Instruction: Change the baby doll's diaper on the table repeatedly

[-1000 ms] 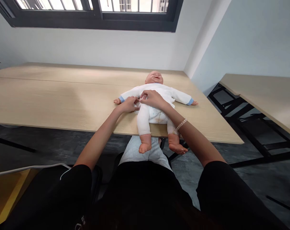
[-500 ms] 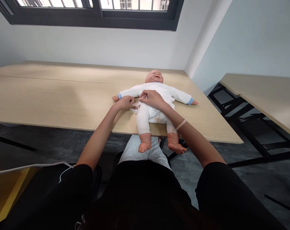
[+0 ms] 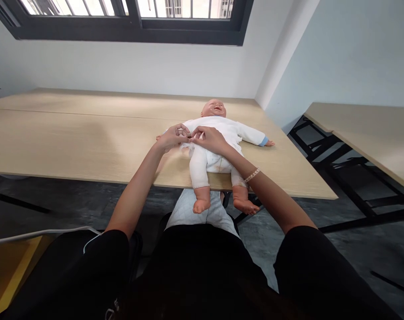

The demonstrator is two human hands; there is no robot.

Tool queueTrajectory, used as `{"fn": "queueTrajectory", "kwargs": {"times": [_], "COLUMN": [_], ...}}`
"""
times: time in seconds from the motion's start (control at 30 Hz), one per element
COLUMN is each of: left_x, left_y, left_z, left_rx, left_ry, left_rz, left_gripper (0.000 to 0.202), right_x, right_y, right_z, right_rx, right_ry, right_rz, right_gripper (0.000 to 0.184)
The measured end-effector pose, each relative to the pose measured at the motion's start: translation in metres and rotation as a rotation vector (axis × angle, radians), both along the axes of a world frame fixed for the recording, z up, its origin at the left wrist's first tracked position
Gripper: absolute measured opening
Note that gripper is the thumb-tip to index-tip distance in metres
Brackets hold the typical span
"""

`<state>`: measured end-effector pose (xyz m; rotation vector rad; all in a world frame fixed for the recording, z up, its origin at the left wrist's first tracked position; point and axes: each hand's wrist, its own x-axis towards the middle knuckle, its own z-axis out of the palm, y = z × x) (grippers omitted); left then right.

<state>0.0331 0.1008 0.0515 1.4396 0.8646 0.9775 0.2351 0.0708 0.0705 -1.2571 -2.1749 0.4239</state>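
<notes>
A baby doll lies on its back, its legs hanging over the table's front edge. It wears a white shirt with blue cuffs and white leg coverings. At the doll's side, on the left of the view, both my hands meet fingertip to fingertip. My left hand is closed in a pinch on the shirt's edge. Bent across the doll's belly, my right hand pinches white cloth of the same shirt close beside it. My fingers hide the exact bit of cloth.
The light wood table runs far to the left, under a dark-framed window. A second table with black metal legs stands to the right. A yellow surface and a white cable are at lower left.
My left hand has risen and moved in toward my right hand, so the fingertips now meet. The loose white cloth under it has lifted. The doll stays in place.
</notes>
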Motion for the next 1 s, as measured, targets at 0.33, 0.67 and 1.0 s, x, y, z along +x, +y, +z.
{"fn": "queueTrajectory", "kwargs": {"times": [0.33, 0.67, 1.0], "left_x": [0.007, 0.009, 0.009], "left_y": [-0.004, 0.000, 0.002], "left_z": [0.008, 0.002, 0.006], "left_rx": [-0.127, -0.173, -0.241], "left_ry": [-0.360, -0.420, -0.514], "left_rz": [0.004, 0.095, 0.167], "left_gripper": [0.033, 0.018, 0.010], "right_x": [0.001, 0.002, 0.001], "right_y": [-0.008, 0.001, -0.002], "right_z": [0.001, -0.003, 0.001], "right_rx": [0.068, 0.053, 0.079], "right_ry": [0.036, 0.108, 0.037], "right_rz": [0.055, -0.012, -0.055], "right_gripper": [0.045, 0.020, 0.022]}}
